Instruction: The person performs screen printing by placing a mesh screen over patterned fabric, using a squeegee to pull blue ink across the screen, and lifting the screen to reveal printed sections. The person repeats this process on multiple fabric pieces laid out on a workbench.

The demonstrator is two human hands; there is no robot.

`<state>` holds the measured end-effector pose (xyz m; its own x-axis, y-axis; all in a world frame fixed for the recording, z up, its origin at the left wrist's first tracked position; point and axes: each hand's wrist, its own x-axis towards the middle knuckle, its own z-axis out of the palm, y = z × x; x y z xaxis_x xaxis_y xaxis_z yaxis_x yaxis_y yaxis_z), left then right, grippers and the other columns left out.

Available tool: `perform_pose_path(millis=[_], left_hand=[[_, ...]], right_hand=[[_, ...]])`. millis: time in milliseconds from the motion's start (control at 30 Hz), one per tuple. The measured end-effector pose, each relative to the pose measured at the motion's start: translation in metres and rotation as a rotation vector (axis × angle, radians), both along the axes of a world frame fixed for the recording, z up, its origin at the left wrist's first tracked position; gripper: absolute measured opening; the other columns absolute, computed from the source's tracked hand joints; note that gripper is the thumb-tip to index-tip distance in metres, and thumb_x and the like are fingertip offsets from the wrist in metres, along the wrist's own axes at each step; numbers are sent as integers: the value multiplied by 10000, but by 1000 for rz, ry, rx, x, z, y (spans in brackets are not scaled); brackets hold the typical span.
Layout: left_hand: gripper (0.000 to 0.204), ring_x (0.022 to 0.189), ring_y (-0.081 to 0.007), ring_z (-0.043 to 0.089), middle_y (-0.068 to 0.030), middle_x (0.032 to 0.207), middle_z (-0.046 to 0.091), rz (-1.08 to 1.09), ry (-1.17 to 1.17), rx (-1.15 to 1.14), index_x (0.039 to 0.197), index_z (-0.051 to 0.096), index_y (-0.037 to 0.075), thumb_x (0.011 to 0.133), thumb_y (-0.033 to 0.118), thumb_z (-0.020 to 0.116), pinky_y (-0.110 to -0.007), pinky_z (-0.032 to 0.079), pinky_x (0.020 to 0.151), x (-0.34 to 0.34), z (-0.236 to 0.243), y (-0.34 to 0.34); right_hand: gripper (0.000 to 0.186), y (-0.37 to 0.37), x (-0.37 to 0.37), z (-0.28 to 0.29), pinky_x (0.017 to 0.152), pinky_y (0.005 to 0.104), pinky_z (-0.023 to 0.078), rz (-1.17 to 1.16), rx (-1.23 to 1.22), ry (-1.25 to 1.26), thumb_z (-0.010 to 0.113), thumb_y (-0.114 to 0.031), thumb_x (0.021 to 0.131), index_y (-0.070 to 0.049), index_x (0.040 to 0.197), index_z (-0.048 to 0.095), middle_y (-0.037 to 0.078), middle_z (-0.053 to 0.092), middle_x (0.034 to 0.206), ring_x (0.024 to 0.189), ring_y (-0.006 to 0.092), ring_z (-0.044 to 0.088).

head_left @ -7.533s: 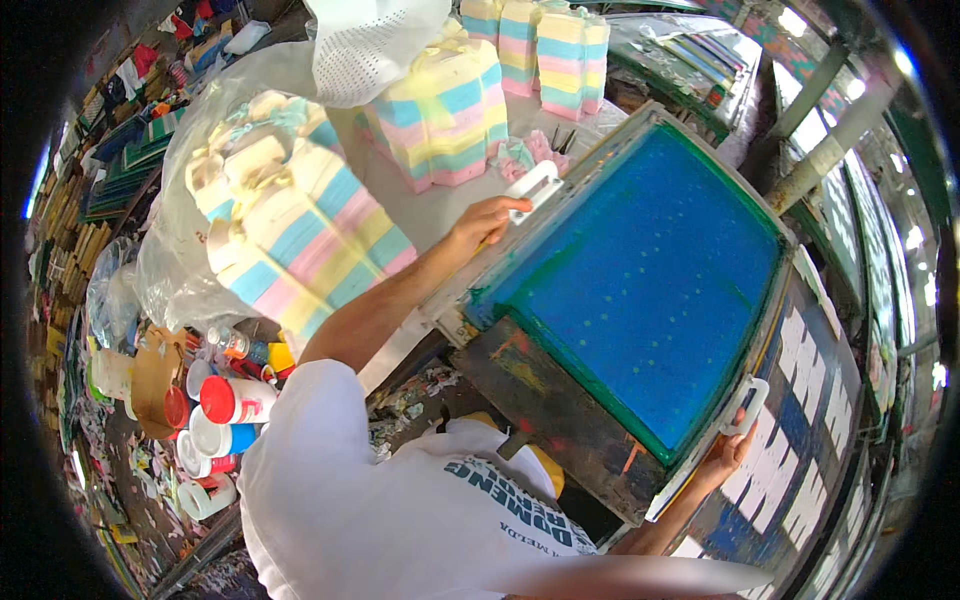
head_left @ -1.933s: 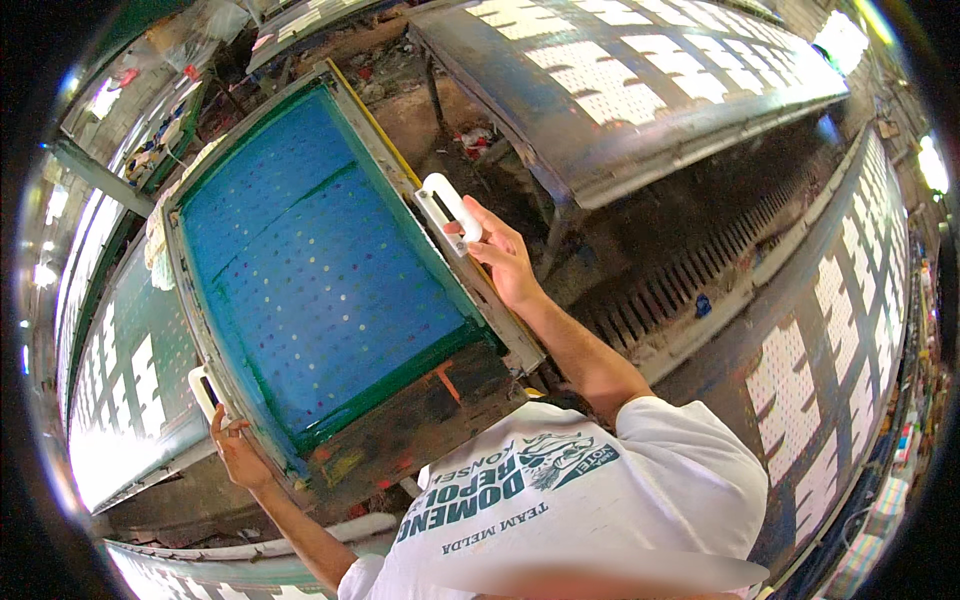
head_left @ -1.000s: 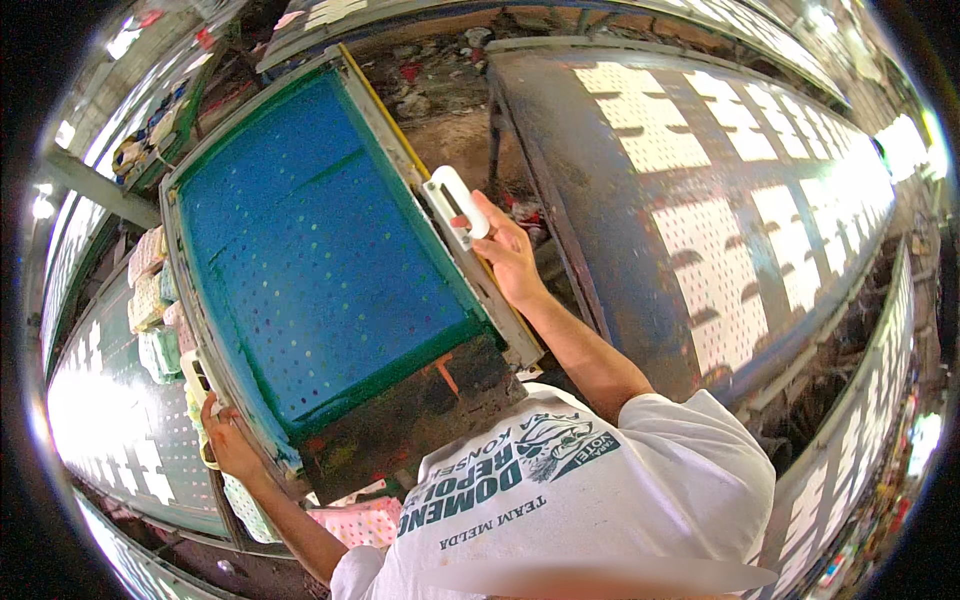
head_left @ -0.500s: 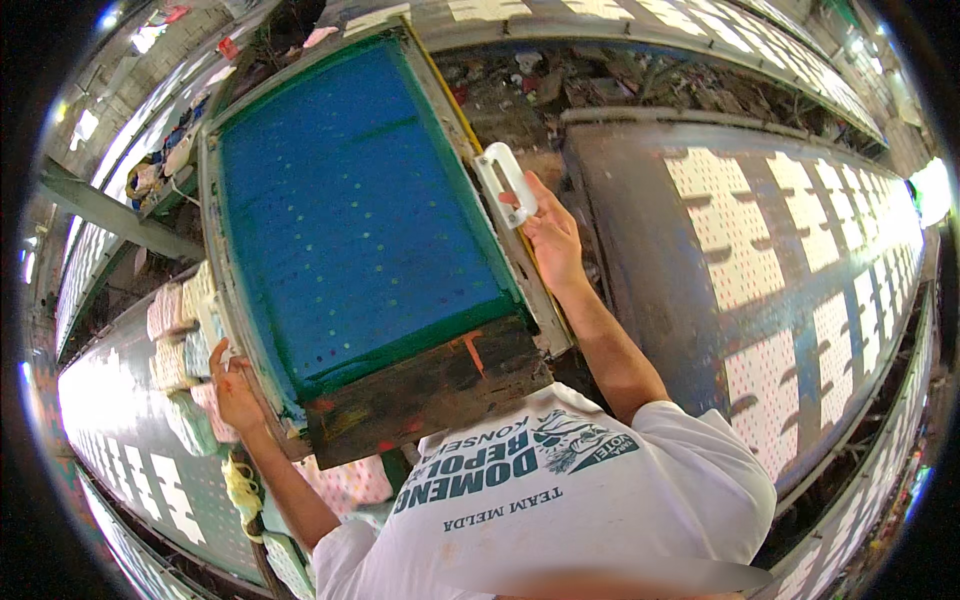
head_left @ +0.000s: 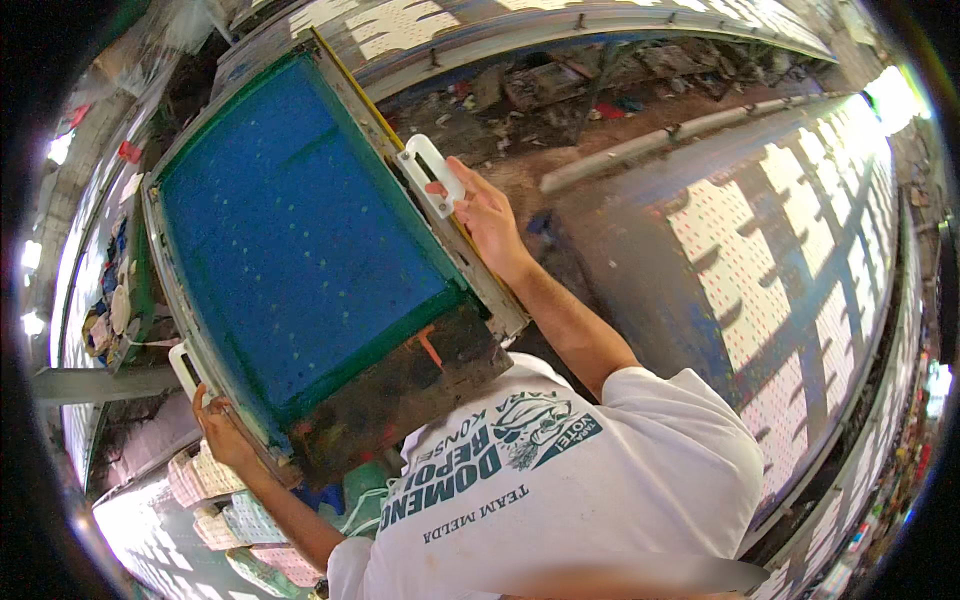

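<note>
A large screen-printing frame (head_left: 300,215) is held up in front of my chest, tilted in the view. Its blue mesh carries rows of small pale dots, bordered by green, with a dark stained strip at the near end. On the right rail my right hand (head_left: 488,225) is closed around a white pull handle (head_left: 433,176), a fingertip showing through its opening. At the lower left my left hand (head_left: 224,432) grips the opposite rail, its fingers at the lower end of a second white handle (head_left: 183,369). The frame hides part of both grips.
To the right a long dark printing table (head_left: 640,290) bears pale dotted fabric pieces (head_left: 728,268). Another long table (head_left: 400,30) runs across the far side, with littered ground (head_left: 520,90) before it. Folded cloth stacks (head_left: 240,520) lie below my left forearm, near a grey beam (head_left: 100,385).
The frame and both hands have shifted left in the view, while the surroundings have turned. The left-hand handle now shows clearly. Both hands keep hold of the frame.
</note>
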<state>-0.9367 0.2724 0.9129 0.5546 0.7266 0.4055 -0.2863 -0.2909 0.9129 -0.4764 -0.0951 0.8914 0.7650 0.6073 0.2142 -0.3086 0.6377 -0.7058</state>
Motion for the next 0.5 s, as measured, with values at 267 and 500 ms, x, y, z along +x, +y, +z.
perform_pose_path(millis=[267,500], left_hand=[[624,1041,-250,563,-147,1470,485,227,77,41,1426,441,-49,1062,459,450,-377,420,997,81,26,62],[582,1022,-218,571,-124,1433,508,368,134,-81,1413,471,-38,1090,444,423,-352,462,976,120,22,92]], right_hand=[[745,156,140,-2,820,236,399,140,-72,-84,628,-149,928,-25,1608,350,106,674,1326,903,90,496],[724,236,199,-19,768,226,372,213,-152,-59,581,-128,915,-23,1599,368,106,668,1350,824,79,439]])
